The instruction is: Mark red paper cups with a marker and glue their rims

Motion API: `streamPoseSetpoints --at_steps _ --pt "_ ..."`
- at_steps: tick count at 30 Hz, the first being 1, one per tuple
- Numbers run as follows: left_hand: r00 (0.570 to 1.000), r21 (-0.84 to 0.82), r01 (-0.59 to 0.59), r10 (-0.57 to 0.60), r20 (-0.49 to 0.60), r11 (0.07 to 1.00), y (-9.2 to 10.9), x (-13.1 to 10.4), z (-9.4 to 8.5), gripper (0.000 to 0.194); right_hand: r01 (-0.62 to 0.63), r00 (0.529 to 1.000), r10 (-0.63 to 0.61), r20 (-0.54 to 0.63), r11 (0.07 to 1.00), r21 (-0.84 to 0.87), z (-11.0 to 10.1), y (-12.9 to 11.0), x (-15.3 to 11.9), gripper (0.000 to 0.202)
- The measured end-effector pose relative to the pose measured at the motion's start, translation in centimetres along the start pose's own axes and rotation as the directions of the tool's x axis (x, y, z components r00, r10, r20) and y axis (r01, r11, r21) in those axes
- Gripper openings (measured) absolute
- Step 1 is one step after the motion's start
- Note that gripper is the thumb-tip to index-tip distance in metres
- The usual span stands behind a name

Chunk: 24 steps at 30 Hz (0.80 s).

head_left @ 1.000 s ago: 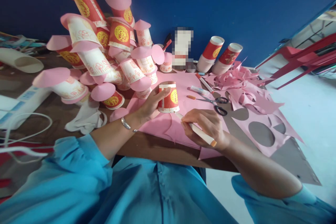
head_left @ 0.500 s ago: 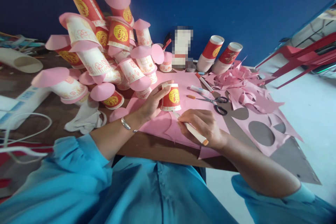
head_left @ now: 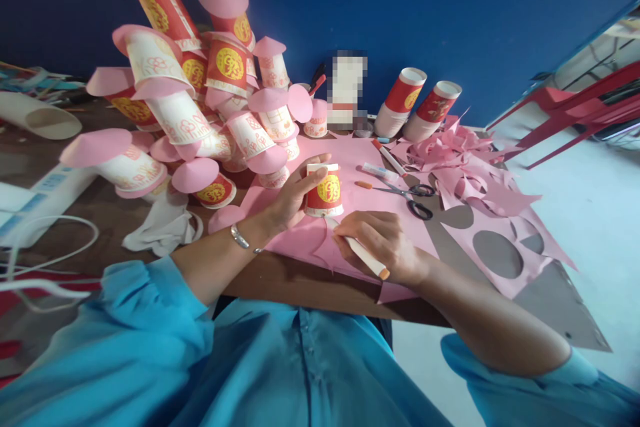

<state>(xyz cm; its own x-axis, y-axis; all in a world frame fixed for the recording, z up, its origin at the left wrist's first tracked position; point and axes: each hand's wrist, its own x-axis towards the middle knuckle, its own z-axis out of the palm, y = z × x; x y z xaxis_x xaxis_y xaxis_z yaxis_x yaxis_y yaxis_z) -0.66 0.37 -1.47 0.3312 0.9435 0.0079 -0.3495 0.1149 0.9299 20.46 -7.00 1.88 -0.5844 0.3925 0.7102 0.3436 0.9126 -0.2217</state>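
Observation:
My left hand (head_left: pixel 295 193) is closed around the side of a red paper cup (head_left: pixel 316 199) with a yellow round emblem, which stands upside down or nearly so above pink paper. In my right hand (head_left: pixel 377 240) is a white marker pen (head_left: pixel 367 259) with an orange end, its tip pointing at the cup's lower rim. Whether the tip touches the rim I cannot tell. Beneath both hands lies a stack of pink paper (head_left: pixel 285 240). An orange pen cap (head_left: pixel 364 185) rests on the paper beyond my right hand, close to black-handled scissors (head_left: pixel 420 200).
Stacked cups with pink cone tops (head_left: pixel 173 113) crowd the left side. Two cup stacks (head_left: pixel 407 97) stand at the back right, beside pink paper scraps (head_left: pixel 450 150). A white cloth (head_left: pixel 163 227) and white cable (head_left: pixel 55 220) lie left. A red stool (head_left: pixel 560 107) stands right.
The cup in my left hand has shifted slightly down and left. My right hand and the marker have moved a little to the left with it.

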Motion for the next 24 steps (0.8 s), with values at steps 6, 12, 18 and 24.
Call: streamPoseSetpoints --at_steps 6,12,18,24 --pt "0.998 0.005 0.020 -0.020 -0.057 1.000 0.9 -0.4 0.8 0.069 -0.003 1.000 0.003 0.029 1.000 0.010 0.1 0.0 -0.4 0.013" --pt "0.996 0.040 0.011 -0.007 -0.090 0.999 1.3 -0.5 1.4 0.076 0.003 1.000 -0.003 0.012 1.000 0.009 0.1 -0.1 -0.1 0.012" --pt "0.996 0.119 0.009 0.001 -0.088 0.993 1.7 -0.6 1.7 0.071 0.003 1.000 -0.003 -0.005 1.000 -0.020 0.2 0.0 0.0 0.013" --pt "0.995 0.092 0.000 0.010 -0.101 0.996 1.7 -0.5 1.9 0.064 -0.009 1.000 0.009 -0.002 0.997 -0.082 0.2 -0.1 0.1 0.017"
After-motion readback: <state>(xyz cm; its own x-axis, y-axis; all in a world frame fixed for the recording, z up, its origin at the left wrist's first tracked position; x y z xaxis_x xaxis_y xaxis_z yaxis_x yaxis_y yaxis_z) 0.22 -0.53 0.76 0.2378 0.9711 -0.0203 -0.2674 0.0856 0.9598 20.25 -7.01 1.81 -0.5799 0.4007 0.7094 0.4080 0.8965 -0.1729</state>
